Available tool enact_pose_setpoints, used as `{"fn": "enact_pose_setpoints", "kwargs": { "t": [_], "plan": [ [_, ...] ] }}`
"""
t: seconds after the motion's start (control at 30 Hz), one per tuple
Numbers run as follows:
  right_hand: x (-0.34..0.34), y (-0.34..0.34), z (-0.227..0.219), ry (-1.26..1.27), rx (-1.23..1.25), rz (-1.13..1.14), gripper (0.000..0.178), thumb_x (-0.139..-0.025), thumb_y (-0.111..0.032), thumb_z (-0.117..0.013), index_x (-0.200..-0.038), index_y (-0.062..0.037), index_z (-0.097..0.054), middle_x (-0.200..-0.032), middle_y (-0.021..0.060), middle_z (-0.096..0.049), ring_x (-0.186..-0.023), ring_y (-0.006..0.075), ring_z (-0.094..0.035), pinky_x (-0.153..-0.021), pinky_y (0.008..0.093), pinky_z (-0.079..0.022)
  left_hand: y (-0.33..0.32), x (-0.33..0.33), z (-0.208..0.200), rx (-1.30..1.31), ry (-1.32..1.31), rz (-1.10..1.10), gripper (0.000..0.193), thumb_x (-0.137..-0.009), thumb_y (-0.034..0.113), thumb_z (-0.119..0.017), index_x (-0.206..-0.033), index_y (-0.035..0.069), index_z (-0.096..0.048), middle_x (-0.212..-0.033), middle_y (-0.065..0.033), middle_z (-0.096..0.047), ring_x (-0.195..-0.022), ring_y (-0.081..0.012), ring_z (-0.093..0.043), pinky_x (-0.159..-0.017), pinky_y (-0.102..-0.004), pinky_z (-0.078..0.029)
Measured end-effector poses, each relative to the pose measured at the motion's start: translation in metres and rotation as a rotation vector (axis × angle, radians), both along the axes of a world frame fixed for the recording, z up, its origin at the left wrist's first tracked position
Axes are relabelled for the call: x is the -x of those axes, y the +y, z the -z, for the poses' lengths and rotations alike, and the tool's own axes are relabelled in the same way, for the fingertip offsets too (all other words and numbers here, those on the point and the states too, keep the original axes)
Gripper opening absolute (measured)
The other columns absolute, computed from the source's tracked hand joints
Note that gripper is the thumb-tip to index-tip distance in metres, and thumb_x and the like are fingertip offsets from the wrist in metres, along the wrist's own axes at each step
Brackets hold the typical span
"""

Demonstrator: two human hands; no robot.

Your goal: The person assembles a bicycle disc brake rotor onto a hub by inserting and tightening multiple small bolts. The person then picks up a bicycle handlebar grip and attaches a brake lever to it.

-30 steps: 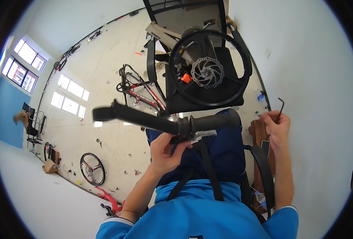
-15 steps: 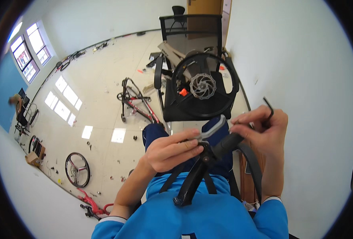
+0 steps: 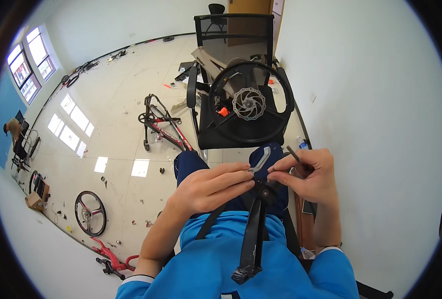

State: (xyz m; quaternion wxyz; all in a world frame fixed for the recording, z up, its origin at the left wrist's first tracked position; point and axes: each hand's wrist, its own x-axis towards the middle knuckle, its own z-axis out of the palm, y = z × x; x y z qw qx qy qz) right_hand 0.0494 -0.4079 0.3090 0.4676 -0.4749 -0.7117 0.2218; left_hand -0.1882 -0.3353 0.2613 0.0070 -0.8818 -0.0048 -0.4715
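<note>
My left hand [image 3: 213, 189] is closed on a grey brake lever [image 3: 262, 158], its fingers stretched along the lever's base. Close to the lever, my right hand [image 3: 315, 174] pinches thumb and forefinger together. Whether something tiny sits between those fingertips, I cannot make out. A dark hex key [image 3: 293, 153] is tucked in the right hand and sticks up past its fingers. Below both hands a black folding-type bar [image 3: 252, 234] with a bolted joint lies against my blue shirt, its free end pointing toward me. The joint's upper part is partly hidden by my hands.
Ahead stands a black office chair [image 3: 195, 94] bearing a black wheel [image 3: 287, 94] with a disc rotor [image 3: 249, 103]. On the floor lie a bicycle frame [image 3: 168, 133], a spoked wheel [image 3: 103, 212] and a red frame part [image 3: 110, 254]. Another person [image 3: 14, 128] is far left.
My right hand has moved left and down, close to the brake lever. The black bar has swung more upright, its near end shifting right and toward me. The hex key is tilted differently.
</note>
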Motion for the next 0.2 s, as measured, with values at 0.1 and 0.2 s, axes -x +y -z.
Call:
{"fn": "enact_pose_setpoints", "kwargs": {
  "t": [0.1,0.2],
  "plan": [
    [0.0,-0.001,0.005,-0.013,0.001,0.002,0.013,-0.073,-0.009,-0.087,-0.081,-0.0067,-0.077,-0.062,-0.0034,-0.063,-0.047,0.0026,-0.039,-0.045,0.0214,-0.024,-0.004,0.01,0.014,-0.017,-0.029,0.0,0.023,-0.069,-0.001,-0.074,-0.092,-0.004,-0.074,-0.103,-0.0154,-0.07,-0.098,-0.0336,-0.071,-0.079,-0.0359,-0.062],
    [0.009,-0.007,0.015,0.014,0.035,-0.034,0.015,-0.073,-0.01,-0.087,-0.085,-0.0076,-0.077,-0.063,-0.0026,-0.063,-0.048,0.0028,-0.038,-0.045,0.0216,-0.023,-0.014,0.014,0.031,-0.04,-0.071,-0.007,0.016,-0.076,-0.001,-0.075,-0.092,-0.004,-0.075,-0.104,-0.0146,-0.071,-0.1,-0.0347,-0.07,-0.08,-0.0361,-0.063]
  ]
}}
